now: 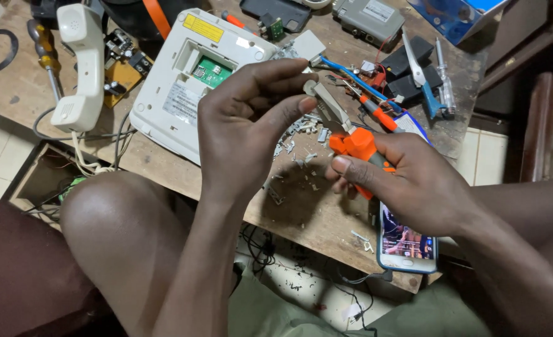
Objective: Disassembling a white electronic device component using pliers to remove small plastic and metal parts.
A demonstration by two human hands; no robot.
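Left hand (242, 122) pinches a small pale plastic piece (310, 87) between thumb and forefinger tips, held up above the worktop (301, 212). Piece looks light, stiff, brittle, easy to drop; best held by its edges, as here. Right hand (413, 184) wraps the orange handles of the pliers (342, 125), fingers closed round them, tip at the piece. Left wrist bent, palm facing right. Plastic chips (301, 156) lie below, phone (407, 240) near the right wrist.

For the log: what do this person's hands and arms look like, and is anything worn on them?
Both the left hand and the right hand are bare: no gloves, rings, watch or bracelets show. Both forearms are uncovered as far as the picture reaches, with no sleeve in view. Fingernails are short and unpainted.
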